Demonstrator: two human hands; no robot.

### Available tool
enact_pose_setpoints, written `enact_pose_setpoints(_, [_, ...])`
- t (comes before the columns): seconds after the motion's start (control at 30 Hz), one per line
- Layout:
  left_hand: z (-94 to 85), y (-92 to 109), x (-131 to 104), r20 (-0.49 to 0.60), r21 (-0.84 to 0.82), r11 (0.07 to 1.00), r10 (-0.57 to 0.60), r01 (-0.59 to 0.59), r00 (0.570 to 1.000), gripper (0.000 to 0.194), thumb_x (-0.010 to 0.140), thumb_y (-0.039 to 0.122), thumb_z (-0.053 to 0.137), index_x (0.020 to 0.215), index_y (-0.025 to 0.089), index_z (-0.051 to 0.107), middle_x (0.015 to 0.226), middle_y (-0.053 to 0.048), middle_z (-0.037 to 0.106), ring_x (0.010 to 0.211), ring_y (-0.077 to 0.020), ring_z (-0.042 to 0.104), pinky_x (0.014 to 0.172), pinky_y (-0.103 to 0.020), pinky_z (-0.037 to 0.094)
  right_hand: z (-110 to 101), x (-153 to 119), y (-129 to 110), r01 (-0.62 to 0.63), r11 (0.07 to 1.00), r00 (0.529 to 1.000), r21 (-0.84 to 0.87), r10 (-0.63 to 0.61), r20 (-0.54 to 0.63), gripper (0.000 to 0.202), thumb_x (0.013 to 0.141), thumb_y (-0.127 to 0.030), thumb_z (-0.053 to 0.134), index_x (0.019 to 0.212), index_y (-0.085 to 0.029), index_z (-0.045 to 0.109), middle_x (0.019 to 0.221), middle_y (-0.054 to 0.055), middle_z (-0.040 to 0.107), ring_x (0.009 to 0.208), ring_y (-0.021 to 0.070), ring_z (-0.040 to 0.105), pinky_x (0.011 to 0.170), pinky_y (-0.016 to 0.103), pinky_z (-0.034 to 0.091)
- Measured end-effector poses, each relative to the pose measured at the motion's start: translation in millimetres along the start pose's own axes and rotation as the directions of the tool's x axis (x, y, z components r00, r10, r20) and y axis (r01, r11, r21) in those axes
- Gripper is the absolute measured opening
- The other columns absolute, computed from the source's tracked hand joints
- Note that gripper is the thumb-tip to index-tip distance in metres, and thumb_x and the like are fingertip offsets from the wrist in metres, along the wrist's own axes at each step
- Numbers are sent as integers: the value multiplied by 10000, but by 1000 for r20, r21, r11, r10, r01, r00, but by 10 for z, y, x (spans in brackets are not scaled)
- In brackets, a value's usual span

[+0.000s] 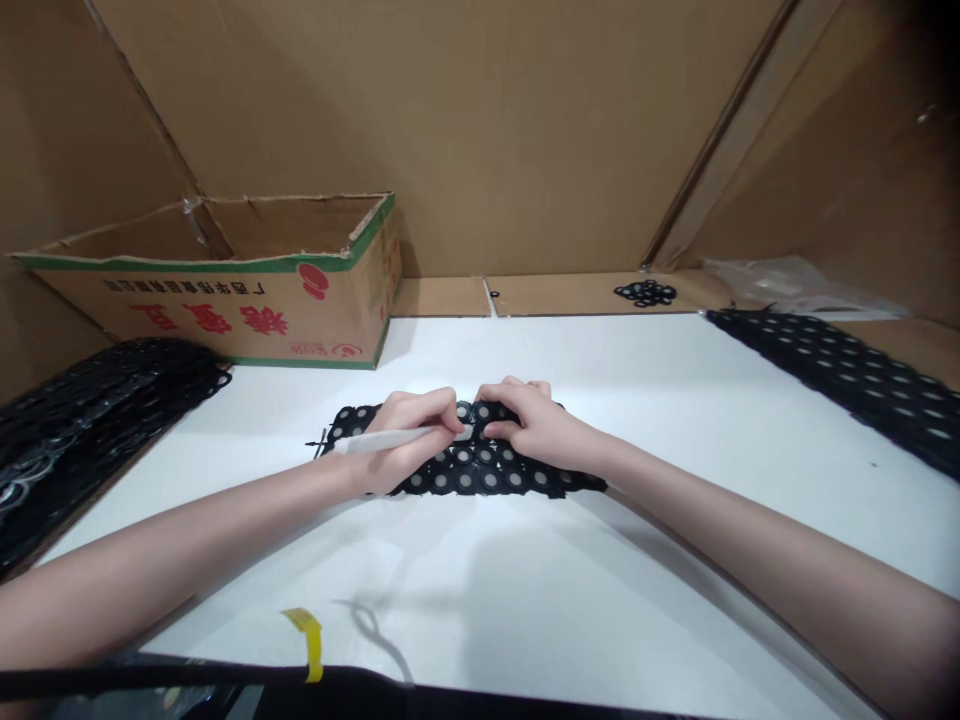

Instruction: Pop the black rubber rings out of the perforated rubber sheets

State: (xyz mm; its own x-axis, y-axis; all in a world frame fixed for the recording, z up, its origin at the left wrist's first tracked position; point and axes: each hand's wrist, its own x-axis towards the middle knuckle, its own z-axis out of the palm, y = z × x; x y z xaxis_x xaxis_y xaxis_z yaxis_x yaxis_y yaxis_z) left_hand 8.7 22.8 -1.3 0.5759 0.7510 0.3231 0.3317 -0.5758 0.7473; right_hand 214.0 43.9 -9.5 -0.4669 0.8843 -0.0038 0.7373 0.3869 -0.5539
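Centrally, a black ringed strip [465,482] is laid lengthwise across the white bench [600,350], with pale discs shown inside its rings. A white pen-like tool [386,440] is pinched between the thumb and fingers of the left hand [412,428], and its front end is held at the strip, near the middle. By the right hand [536,425] the strip is covered farther right, fingers bent and thumb set apart from them; whether an edge is pinched there cannot be told. Between the two hands, a small gap is left, where the rings can be seen.

At the left edge, a dark heap of similar material [97,410] is piled, and just behind it an open cardboard box [300,300] is placed. Toward the right, another ringed length [847,375] is spread, with clear plastic [802,285] and a small ringed piece [646,292] laid beyond the white surface
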Motion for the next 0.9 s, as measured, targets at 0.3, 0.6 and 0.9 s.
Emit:
enact_pose_setpoints(0.3, [-2,32,57,57,-43,998,-51,54,997,106,790,174,461,687,168,480,628,26,501,599,-112,432,591,-252,313,-5,7,-39,-15,1000,1000,-19,15,1,132,770,-136,520,871,-204,571,841,56,547,930,248,503,927,441,286])
enact_pose_setpoints(0.6, [26,16,36,68,-114,987,-102,110,992,83,780,181,495,703,162,519,633,29,516,604,-109,435,588,-245,311,-189,-46,-8,25,999,992,-23,-22,121,135,789,-166,535,913,-218,543,926,63,589,970,258,511,949,457,284])
enact_pose_setpoints(0.9, [5,-31,30,53,-186,972,-135,143,989,78,789,187,528,721,150,536,627,35,511,597,-99,428,585,-239,308,-279,-21,46,60,995,978,84,-76,195,177,718,-83,480,847,-199,515,868,29,610,910,228,550,876,398,346])
